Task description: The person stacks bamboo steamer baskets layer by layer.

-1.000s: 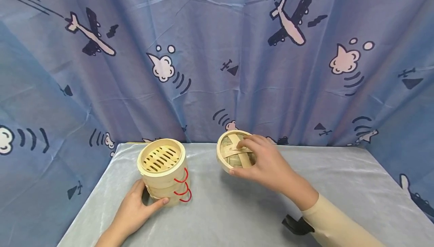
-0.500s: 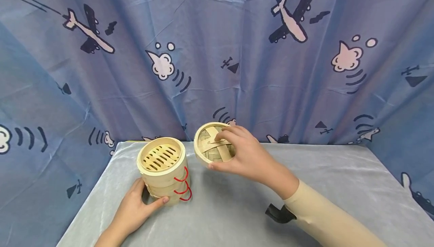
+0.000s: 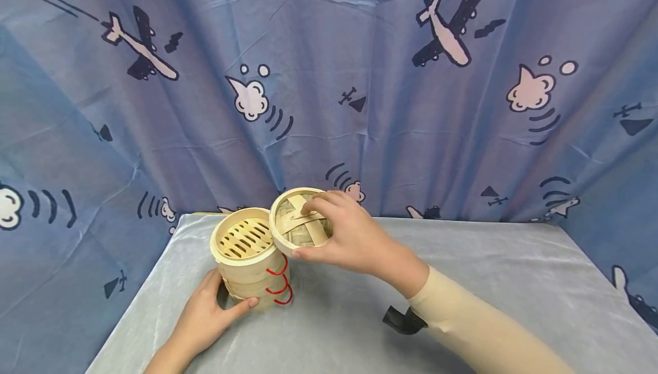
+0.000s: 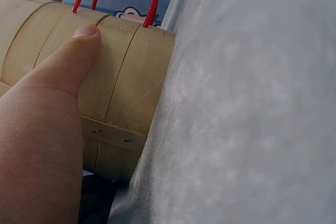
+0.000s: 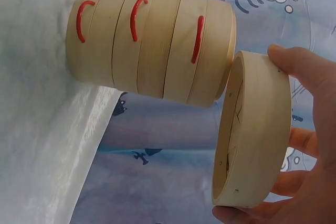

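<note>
A stack of round bamboo steamer baskets (image 3: 247,274) stands upright on the left side of the table, its slatted top tier facing up. Red loops (image 5: 137,19) run down one side of it. My left hand (image 3: 205,317) grips the stack low down, thumb along its front, as the left wrist view also shows; its other fingers are mostly hidden behind. In my right hand (image 3: 341,231) is the woven bamboo steamer lid (image 3: 298,220), held by its rim and top. The lid is tilted, and its edge is right at the stack's upper right rim.
Grey velvety cloth covers the table (image 3: 504,282). Behind it hangs a blue curtain (image 3: 319,77) printed with planes and clouds. A black strap (image 3: 403,321) hangs under the right sleeve (image 3: 473,317).
My right hand has carried the lid leftward, from apart from the stack to its upper right rim. The left hand keeps its grip on the stack, which stays in place.
</note>
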The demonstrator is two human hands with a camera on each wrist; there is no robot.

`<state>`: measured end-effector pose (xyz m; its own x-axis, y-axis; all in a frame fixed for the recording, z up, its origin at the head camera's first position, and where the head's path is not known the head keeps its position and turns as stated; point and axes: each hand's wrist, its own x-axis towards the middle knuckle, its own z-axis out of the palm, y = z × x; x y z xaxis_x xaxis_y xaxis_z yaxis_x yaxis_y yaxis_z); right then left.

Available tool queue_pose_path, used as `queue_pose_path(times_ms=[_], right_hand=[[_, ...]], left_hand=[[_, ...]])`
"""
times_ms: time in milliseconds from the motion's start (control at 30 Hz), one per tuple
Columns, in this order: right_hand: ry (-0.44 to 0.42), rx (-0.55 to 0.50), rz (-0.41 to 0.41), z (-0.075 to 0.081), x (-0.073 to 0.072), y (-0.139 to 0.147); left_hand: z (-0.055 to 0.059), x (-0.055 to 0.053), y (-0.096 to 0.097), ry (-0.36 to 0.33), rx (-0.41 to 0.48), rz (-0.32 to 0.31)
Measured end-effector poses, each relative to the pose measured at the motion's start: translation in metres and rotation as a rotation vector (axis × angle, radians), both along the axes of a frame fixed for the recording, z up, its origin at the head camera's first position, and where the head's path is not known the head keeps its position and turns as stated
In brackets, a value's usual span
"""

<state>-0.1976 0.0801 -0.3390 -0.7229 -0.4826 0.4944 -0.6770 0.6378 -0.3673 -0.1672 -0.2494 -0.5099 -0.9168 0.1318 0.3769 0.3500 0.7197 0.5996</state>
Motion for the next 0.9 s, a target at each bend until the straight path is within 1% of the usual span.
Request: queue_pose_path(times_ms=[400,633,767,900], right_hand=[[-0.052,0.026,0.026,0.004,-0.004,-0.021],[-0.092,0.043,0.045,0.004,-0.008,-0.031],[-0.095,0.039,0.052,0.005,-0.011,-0.036],[-0.075,0.052,0.065,0.007,-0.013,-0.042]], left_hand=[[-0.001,0.000,-0.001,-0.001,0.006,-0.013],[0.001,-0.001,-0.001,0.008,-0.006,-0.011],[0.002,0.000,-0.001,0.014,-0.004,-0.014],[0.002,0.000,-0.001,0.005,-0.006,-0.011]])
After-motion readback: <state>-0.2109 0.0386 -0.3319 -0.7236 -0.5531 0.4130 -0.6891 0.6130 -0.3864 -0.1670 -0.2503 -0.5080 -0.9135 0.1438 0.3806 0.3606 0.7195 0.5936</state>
